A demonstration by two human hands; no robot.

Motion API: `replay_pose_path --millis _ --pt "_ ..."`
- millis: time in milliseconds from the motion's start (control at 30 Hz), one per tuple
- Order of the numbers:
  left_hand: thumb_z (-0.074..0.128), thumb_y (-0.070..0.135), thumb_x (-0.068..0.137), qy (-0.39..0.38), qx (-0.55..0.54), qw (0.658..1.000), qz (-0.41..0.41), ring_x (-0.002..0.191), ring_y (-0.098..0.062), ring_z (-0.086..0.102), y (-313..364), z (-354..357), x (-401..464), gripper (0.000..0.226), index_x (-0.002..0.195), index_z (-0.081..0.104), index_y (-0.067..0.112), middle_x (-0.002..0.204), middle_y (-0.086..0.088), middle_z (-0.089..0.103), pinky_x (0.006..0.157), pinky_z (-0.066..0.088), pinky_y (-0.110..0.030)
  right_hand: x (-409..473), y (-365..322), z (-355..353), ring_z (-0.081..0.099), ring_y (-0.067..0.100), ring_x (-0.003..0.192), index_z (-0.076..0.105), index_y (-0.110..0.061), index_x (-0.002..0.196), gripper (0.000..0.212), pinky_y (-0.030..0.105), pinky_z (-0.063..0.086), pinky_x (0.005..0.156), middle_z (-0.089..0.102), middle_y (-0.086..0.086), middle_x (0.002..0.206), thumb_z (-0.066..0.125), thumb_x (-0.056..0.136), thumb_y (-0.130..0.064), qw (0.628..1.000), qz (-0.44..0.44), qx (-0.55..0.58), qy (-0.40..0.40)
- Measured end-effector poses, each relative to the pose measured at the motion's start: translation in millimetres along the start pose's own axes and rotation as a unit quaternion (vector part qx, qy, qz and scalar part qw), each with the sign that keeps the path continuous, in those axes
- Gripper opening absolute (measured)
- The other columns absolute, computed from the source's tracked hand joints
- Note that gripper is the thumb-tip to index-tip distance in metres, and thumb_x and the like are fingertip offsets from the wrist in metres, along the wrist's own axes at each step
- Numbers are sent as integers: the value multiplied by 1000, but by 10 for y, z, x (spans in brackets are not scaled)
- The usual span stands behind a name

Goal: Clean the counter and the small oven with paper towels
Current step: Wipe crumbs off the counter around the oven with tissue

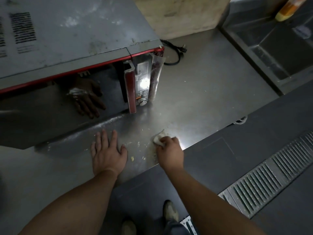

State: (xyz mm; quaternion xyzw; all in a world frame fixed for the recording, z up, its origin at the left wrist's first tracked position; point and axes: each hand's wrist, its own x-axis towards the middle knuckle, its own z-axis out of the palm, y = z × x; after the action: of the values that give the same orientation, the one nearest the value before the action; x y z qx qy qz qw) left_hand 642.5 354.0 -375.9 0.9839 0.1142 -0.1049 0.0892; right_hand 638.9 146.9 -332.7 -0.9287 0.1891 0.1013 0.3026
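Observation:
My right hand (170, 150) grips a crumpled white paper towel (159, 137) and presses it on the steel counter (203, 92) close to the front edge. Flat on the counter to its left lies my left hand (108, 150), fingers straight and spread. Small crumbs (132, 158) are scattered between the two hands. The small oven (76, 48), grey with red trim and a dark glass door, stands at the back left; its door mirrors a hand and the towel. A control panel (143, 85) with a knob faces right.
A black power cord with plug (176, 51) lies behind the oven. A wooden board (179, 14) leans at the back. A steel sink (279, 48) is at the right, with a yellow bottle (288, 9) above it. A floor drain grate (271, 175) runs below.

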Motion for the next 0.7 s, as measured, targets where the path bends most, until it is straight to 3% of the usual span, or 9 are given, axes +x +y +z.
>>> replay_pose_path --millis 133,200,267,333,400,500,567,700 --pt "32 55 93 -33 -22 998 49 155 -20 -5 -162 -98 7 70 158 20 33 169 -3 1 124 -1 -40 -146 -256 219 62 30 93 66 -25 116 32 39 48 89 51 3 115 56 85 -24 999 7 31 -44" --pt "41 49 100 -50 -47 995 72 154 -17 5 -316 -221 41 56 154 35 35 168 3 8 124 13 -40 -187 -351 272 61 29 96 67 -23 116 32 34 47 88 53 4 113 56 87 -24 997 3 50 -63" --pt "41 45 102 -49 -60 995 61 149 -20 28 -559 -363 66 43 141 54 33 166 8 20 117 32 -40 -220 -454 251 64 22 88 72 -24 109 25 28 49 82 64 1 102 58 89 -26 991 7 100 -83" --pt "34 42 102 13 -47 997 53 138 -29 45 -856 -447 32 48 127 68 20 157 -1 41 111 40 -43 -193 -511 202 67 13 68 75 -26 89 18 27 54 69 72 -7 76 61 90 -37 979 32 186 -80" --pt "30 38 98 113 -25 989 93 135 -34 49 -1148 -460 -68 57 118 72 6 141 -16 57 113 36 -47 -103 -523 114 65 13 62 73 -25 84 21 25 50 60 69 -8 65 63 90 -42 974 50 222 -17" --pt "31 37 96 142 9 985 97 143 -32 38 -1480 -456 -226 57 128 66 5 144 -17 55 118 23 -49 168 -483 -80 63 19 75 74 -21 98 17 24 40 63 69 -3 77 64 87 -28 977 58 191 74" --pt "29 42 96 103 16 993 46 150 -31 24 -1588 -425 -345 60 142 53 13 157 -14 39 120 15 -51 413 -419 -186 68 27 89 74 -17 108 28 26 47 73 74 6 93 65 84 -28 982 54 147 104" --pt "20 57 95 25 55 998 -20 152 -37 8 -1751 -271 -556 70 157 28 24 165 -16 16 118 10 -60 767 -363 -189 64 33 103 71 -19 117 35 35 48 92 63 14 117 66 85 -32 995 42 46 74"
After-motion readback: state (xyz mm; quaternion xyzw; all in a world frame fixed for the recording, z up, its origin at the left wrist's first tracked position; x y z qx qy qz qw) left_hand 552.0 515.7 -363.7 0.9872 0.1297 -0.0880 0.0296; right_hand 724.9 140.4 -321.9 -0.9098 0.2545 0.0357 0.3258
